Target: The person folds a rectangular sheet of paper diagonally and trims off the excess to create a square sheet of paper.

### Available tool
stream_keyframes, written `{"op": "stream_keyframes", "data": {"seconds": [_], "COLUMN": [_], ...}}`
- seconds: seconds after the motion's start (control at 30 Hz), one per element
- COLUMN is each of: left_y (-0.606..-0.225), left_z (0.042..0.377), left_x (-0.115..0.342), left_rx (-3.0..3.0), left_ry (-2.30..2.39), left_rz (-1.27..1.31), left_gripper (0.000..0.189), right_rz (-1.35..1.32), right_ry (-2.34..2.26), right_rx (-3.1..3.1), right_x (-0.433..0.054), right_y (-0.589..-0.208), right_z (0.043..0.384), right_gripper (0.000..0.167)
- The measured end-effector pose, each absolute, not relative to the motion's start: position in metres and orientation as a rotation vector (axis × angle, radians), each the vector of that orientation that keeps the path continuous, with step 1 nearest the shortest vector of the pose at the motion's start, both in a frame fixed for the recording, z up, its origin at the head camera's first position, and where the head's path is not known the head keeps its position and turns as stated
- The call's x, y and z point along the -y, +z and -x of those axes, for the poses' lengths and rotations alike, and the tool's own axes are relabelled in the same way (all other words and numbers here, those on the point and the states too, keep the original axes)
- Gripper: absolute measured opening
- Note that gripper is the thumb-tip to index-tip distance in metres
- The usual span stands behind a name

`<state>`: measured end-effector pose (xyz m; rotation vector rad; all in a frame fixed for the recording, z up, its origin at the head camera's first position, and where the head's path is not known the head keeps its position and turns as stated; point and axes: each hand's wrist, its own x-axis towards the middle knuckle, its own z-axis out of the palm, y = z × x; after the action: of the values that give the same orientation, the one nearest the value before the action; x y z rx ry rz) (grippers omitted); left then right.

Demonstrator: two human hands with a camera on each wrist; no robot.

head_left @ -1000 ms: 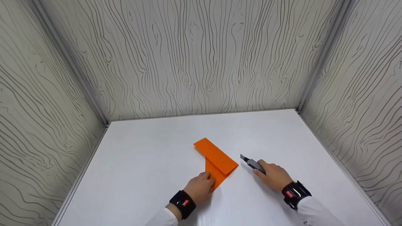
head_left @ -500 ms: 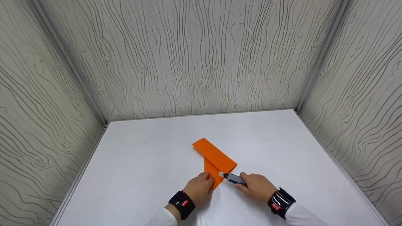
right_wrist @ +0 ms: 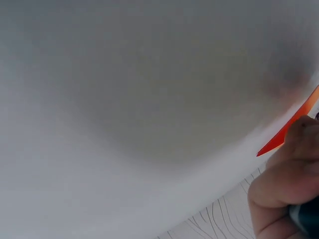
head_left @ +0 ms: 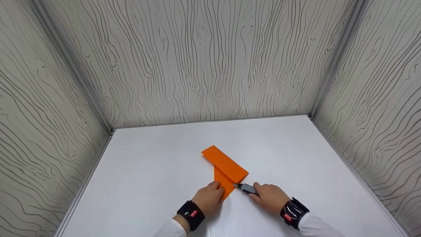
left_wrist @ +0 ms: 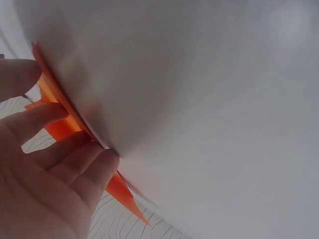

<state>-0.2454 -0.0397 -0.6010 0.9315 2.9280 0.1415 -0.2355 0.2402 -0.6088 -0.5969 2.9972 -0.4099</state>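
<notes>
A folded sheet of orange paper (head_left: 226, 164) lies slantwise on the white tabletop, a long flap folded over its far side. My left hand (head_left: 208, 198) rests on the paper's near corner; in the left wrist view its fingers (left_wrist: 97, 174) press along the paper's edge. My right hand (head_left: 271, 198) grips a grey and black utility knife (head_left: 248, 189) with its blade out. The blade tip is at the paper's right edge, near the flap's fold. Only part of the curled right fingers (right_wrist: 281, 186) shows in the right wrist view, beside an orange paper corner (right_wrist: 279, 141).
White tabletop (head_left: 158, 158) surrounds the paper on all sides. Wood-grain patterned panels (head_left: 210, 65) rise behind and at both sides, joined by grey metal posts. Each wrist wears a black strap (head_left: 191, 214).
My right hand has moved left with the knife, bringing the blade over the paper, then slightly back right to its edge. My left hand and the paper have barely moved.
</notes>
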Motion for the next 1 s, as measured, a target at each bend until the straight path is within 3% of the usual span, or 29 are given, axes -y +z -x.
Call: {"op": "stream_keyframes", "data": {"seconds": [0.27,0.63,0.9,1.0], "left_y": [-0.602,-0.602,-0.597,-0.596], "left_z": [0.250,0.253,0.254,0.254], "left_x": [0.043,0.044,0.036,0.032], "left_rx": [-2.968,-2.961,-2.871,-2.852], "left_ry": [0.180,0.222,0.450,0.341], "left_rz": [-0.965,-0.944,-0.757,-0.760], "left_gripper": [0.008,0.011,0.079,0.080], "right_rz": [0.487,0.437,0.404,0.432], "right_ry": [-0.418,-0.389,-0.429,-0.436], "right_rx": [-2.996,-3.012,-2.989,-2.980], "right_x": [-0.252,-0.262,-0.256,-0.253], "right_y": [-0.611,-0.610,-0.610,-0.612], "right_z": [0.237,0.234,0.235,0.236], "right_gripper": [0.033,0.038,0.033,0.033]}}
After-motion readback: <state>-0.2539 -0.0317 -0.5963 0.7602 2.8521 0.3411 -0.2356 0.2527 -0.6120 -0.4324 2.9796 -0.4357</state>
